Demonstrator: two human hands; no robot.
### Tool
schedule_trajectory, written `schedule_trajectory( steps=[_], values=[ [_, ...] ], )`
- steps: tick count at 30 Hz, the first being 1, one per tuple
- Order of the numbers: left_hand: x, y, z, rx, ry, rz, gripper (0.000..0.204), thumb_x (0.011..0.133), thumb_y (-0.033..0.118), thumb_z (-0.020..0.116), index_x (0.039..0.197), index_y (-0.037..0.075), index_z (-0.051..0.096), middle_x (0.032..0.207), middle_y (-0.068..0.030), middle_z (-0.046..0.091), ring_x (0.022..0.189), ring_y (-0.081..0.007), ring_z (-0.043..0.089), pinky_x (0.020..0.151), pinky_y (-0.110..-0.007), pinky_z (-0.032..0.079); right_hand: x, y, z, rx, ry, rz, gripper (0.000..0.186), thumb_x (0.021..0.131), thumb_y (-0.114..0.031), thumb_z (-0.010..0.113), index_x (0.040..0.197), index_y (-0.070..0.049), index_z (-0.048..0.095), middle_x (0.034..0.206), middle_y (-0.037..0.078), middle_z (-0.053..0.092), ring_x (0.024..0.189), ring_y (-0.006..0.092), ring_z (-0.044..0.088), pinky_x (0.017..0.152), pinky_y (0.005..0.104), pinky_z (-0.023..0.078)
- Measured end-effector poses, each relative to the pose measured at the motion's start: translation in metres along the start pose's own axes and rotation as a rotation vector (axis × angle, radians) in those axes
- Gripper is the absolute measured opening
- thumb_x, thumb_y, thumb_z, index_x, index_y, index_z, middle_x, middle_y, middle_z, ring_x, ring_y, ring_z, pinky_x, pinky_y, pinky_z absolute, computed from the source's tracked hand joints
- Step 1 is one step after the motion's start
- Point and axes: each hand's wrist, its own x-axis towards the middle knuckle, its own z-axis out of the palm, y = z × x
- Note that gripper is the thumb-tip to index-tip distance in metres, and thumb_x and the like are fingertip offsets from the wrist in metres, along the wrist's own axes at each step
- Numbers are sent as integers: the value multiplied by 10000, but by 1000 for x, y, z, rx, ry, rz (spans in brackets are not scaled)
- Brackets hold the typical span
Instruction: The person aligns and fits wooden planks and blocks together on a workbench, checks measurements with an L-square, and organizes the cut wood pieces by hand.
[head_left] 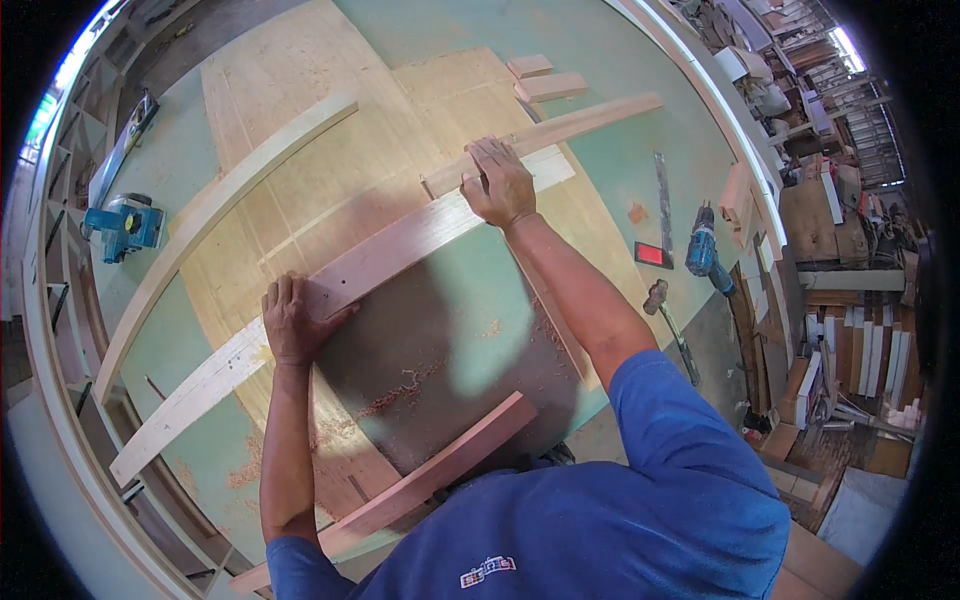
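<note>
A long pale wooden board (395, 248) lies slantwise across the work surface in front of me, from lower left to upper right. My left hand (293, 322) is closed over it left of its middle, thumb on the near side. Toward the board's right end, my right hand (498, 187) grips it with the fingers bent over the far edge. Just beyond the right hand, a second wooden strip (595, 118) runs nearly in line with the board. Small dark holes show in the board near my left hand.
Flat plywood sheets (300, 90) and a curved wooden strip (215, 185) lie beyond. A blue power planer (128, 228) rests at left. On the right are a square (663, 205), a blue drill (703, 250) and a hammer (668, 318). Another wooden strip (445, 462) crosses near my body.
</note>
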Motion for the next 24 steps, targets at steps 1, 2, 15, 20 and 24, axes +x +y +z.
schedule_trajectory(
  steps=[1,2,15,20,24],
  values=[
    [1,0,-1,-3,11,5,841,640,663,921,1117,22,660,1148,-145,637,1081,-371,609,954,-498,521,1,0,1,-4,4,-1,540,900,-324,671,1314,22,689,1383,265,676,1364,439,597,1231,528,405],
    [1,1,-1,-3,11,4,841,640,663,921,1117,22,660,1148,-145,637,1081,-371,609,954,-498,521,1,1,1,-9,7,-1,537,898,-323,672,1309,22,689,1383,265,675,1361,441,597,1231,527,405],
    [8,-4,0,-5,13,6,826,654,644,918,1117,8,667,1144,-159,639,1078,-380,610,959,-496,522,9,-1,4,-4,30,-3,496,892,-277,671,1301,2,701,1362,228,692,1341,452,608,1207,527,429],
    [12,-7,0,-4,-3,-6,838,650,648,918,1126,6,667,1154,-165,637,1087,-380,608,968,-495,525,14,-1,7,-16,34,-6,489,881,-266,679,1287,6,705,1360,233,692,1340,454,607,1196,512,442],
    [18,-6,-1,2,-8,-12,836,643,653,920,1108,8,664,1150,-164,637,1085,-379,608,966,-494,523,17,1,9,-15,32,-1,492,876,-268,681,1283,7,705,1357,238,691,1343,459,603,1191,513,445]
  ],
)
